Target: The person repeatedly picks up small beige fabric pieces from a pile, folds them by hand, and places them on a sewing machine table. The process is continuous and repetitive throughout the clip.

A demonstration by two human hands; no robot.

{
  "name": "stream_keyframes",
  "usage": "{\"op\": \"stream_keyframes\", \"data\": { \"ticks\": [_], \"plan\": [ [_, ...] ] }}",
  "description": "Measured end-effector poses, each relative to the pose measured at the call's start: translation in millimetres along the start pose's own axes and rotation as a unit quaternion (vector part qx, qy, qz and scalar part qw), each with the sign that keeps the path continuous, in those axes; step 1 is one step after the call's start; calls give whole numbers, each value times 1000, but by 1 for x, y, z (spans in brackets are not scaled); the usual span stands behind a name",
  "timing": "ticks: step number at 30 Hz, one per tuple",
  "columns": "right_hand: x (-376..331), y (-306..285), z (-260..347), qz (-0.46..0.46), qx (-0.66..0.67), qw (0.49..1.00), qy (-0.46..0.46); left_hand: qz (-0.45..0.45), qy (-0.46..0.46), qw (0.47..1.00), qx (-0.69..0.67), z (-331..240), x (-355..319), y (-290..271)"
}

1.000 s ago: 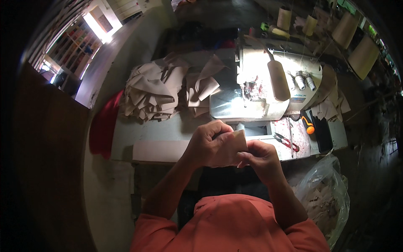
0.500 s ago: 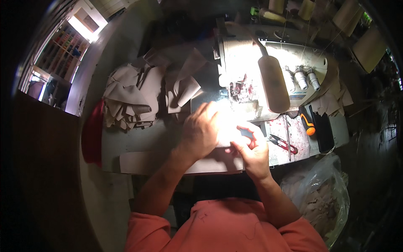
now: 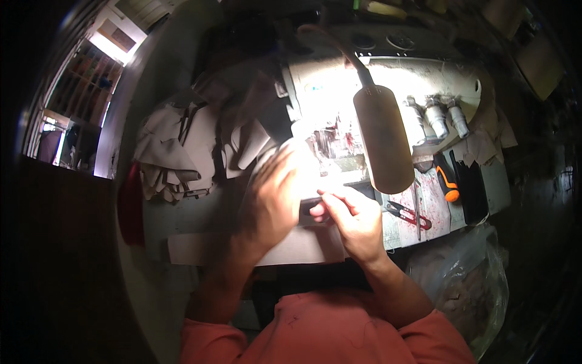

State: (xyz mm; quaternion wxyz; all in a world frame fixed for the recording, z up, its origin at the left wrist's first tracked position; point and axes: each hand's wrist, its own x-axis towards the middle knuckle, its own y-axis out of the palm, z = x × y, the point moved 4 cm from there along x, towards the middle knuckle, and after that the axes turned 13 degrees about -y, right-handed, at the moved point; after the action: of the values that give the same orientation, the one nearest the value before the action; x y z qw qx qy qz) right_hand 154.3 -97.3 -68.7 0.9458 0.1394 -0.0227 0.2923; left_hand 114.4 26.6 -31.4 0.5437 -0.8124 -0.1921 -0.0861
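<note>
While glare whitens the cloth (image 3: 309, 175) at the near left of the machine (image 3: 448, 88), left hand (image 3: 276, 199) is blurred, grip unclear | right hand (image 3: 357, 221) pinched, seemingly on its edge | likely light, soft, floppy: hold by opposite edges

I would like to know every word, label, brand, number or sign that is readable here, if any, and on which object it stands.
No text is readable in this view.
Sewing machine: glare covers much of it; no lettering can be made out.
Lamp head: no lettering visible.
Red-handled thread snips: any marking is too small to read.
</note>
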Motion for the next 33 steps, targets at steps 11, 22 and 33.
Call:
{"op": "stream_keyframes", "data": {
  "ticks": [11, 22, 33],
  "plan": [
    [-54, -44, -1, -38, -19, 999, -26, -35, -61, 968, 239, 79, 70, 0],
    [-73, -47, 19, -6, -54, 998, -17, 80, -153, 976, -136, -14, -67, 39],
    [-53, -17, 14, 120, -279, 943, -137, -64, -40, 962, -263, -17, -78, 20]
  ]
}}
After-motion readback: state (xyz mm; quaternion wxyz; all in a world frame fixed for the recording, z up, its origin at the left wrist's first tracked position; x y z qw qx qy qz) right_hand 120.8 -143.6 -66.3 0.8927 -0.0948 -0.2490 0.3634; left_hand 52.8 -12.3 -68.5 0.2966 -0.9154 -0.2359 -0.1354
